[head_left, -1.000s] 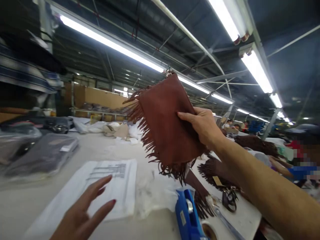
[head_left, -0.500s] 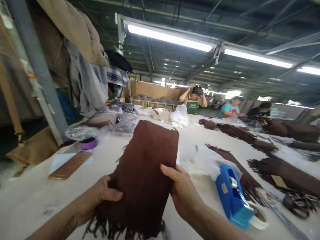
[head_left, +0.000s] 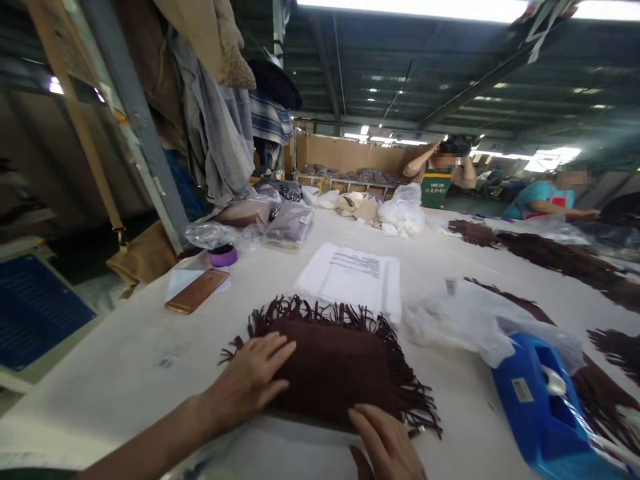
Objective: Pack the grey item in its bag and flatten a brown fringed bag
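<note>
While a fringed brown bag lies flat on the pale table, squarely before the person, the left hand rests across its left end, grip slack, fingers spread. Down at the near edge, the right hand touches it with bent fingers; whether that grip is pinching, I cannot tell. Look at that bag: a dark chocolate rectangle, matte and soft-looking, thin ragged strips fanning out along the far and right sides. Just beyond sits a flat white packet with printed lines; to the right, crumpled clear plastic meets a chunky, smooth blue tape dispenser. Over left, a shiny copper phone lies on pale paper, near a purple tape roll. Farther out, shaggy brown pieces run along the right, soft coats hang beside a grey post, and strip lights glow beneath a dark ceiling.
</note>
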`<state>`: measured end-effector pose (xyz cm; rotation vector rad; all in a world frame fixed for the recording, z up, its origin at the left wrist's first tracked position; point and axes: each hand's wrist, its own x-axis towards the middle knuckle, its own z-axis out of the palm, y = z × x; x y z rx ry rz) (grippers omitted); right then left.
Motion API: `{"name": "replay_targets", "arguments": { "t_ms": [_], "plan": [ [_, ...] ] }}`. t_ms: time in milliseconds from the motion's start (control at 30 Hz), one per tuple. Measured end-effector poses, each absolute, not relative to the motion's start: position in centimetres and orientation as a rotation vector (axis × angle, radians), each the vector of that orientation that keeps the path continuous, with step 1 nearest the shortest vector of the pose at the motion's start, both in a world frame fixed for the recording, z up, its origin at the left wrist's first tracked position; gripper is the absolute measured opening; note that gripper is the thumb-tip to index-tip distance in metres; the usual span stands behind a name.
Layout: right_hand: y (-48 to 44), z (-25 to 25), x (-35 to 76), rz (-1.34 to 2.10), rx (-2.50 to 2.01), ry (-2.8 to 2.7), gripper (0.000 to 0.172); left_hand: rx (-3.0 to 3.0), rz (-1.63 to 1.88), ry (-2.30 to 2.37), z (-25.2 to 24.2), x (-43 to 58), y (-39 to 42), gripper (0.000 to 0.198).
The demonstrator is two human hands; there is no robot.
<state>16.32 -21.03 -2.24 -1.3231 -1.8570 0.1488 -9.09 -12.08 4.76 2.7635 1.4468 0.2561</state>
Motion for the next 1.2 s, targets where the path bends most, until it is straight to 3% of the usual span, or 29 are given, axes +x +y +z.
{"name": "replay_targets", "arguments": {
  "t_ms": [133, 367, 467, 567, 733, 967, 1200],
  "plan": [
    [-18.6, -3.3, 19.3, -0.574, -1.229, -2.291, 0.038, 3.036, 0.238, 1.441, 0.0, -9.6, -14.9, 0.081],
    [-16.7, -2.5, 19.7, -0.806, -1.238, -2.511, 0.054, 3.131, -0.004, 1.79, -1.4, -8.1, -13.9, 0.065],
    [-15.7, 0.3, 20.1, -0.656, -1.315, -2.545, 0.055, 3.026, -0.164, 1.913, 2.0, -7.4, -12.9, 0.065],
    [-14.1, 6.1, 20.5, -0.17, -1.579, -2.589, 0.045, 2.921, -0.308, 1.839, 8.8, -7.0, -11.1, 0.066],
    [-12.2, 15.8, 20.9, 0.486, -1.733, -2.482, 0.019, 2.901, -0.376, 1.605, 20.6, -6.5, -8.4, 0.038],
    [-11.7, 19.6, 21.8, 0.63, -1.564, -2.52, 0.013, 2.84, -0.447, 1.547, 25.3, -6.1, -7.6, 0.037],
    [-10.1, 22.6, 21.4, 0.168, -1.756, -2.561, 0.021, 2.789, -0.364, 1.69, 25.4, -6.1, -6.0, 0.029]
  ]
}}
